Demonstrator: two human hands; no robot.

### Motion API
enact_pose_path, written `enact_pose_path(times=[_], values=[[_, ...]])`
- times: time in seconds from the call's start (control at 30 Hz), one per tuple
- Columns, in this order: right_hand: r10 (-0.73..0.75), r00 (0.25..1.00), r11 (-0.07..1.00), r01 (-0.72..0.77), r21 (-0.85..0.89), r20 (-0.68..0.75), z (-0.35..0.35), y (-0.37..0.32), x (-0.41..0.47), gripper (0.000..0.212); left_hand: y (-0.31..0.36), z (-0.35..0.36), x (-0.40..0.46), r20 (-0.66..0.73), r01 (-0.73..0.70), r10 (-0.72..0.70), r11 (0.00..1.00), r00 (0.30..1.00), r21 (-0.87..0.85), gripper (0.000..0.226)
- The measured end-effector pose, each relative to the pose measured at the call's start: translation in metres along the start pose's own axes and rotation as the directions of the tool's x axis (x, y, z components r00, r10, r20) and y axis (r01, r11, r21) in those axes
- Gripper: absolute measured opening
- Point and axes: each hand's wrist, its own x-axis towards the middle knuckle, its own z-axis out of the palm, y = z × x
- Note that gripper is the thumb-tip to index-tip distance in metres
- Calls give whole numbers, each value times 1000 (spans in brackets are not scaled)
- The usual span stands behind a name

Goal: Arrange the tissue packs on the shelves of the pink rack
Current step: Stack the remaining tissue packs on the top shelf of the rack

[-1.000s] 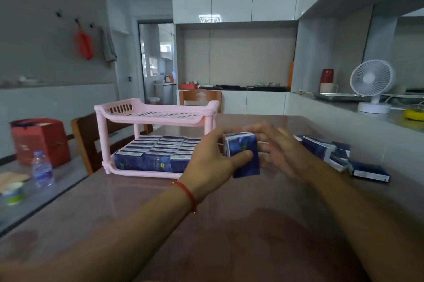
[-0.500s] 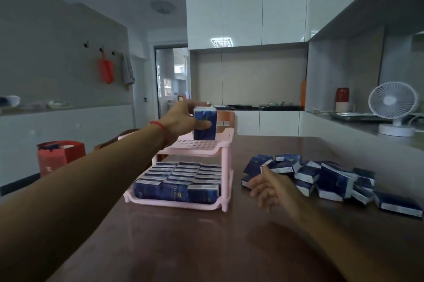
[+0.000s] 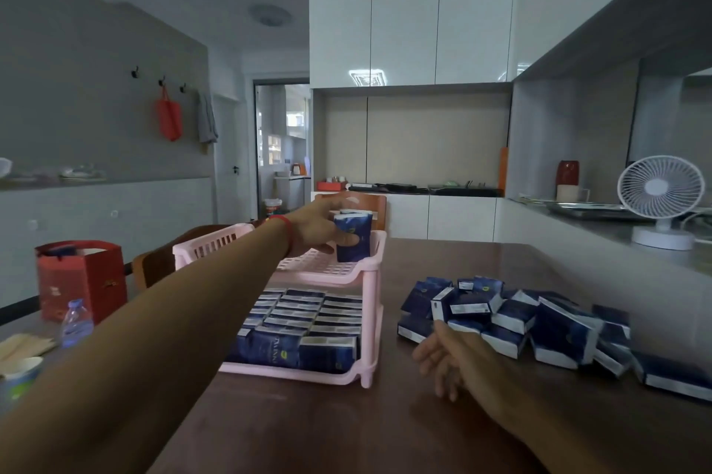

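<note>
Left hand (image 3: 316, 229) gripping upright tissue pack (image 3: 352, 238) over pink rack (image 3: 370, 281) top shelf; right hand (image 3: 443, 358) relaxed, loosely spread, beside rack.

There is 1 view, taken from the person's head, looking forward and slightly down along both outstretched arms. It sits close to the dark brown glossy worktop (image 3: 443, 319), whose near edge lies below the frame. The pink plastic 2-tier rack (image 3: 368, 323) stands centre-left at arm's reach. Wide-angle bending curves the white wall cabinets (image 3: 408, 7) and takes in the ceiling beyond.
</note>
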Motion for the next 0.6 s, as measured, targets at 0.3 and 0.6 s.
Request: enact_pose_path(times=[0.3, 0.6], values=[[-3, 1000, 998, 5, -56, 22, -2, 1, 0, 68, 5, -8, 3, 106, 23, -34, 995, 994, 101, 59], [7, 999, 999, -6, -41, 40, -3, 3, 3, 69, 16, -10, 4, 147, 38, -76, 969, 986, 246, 66]])
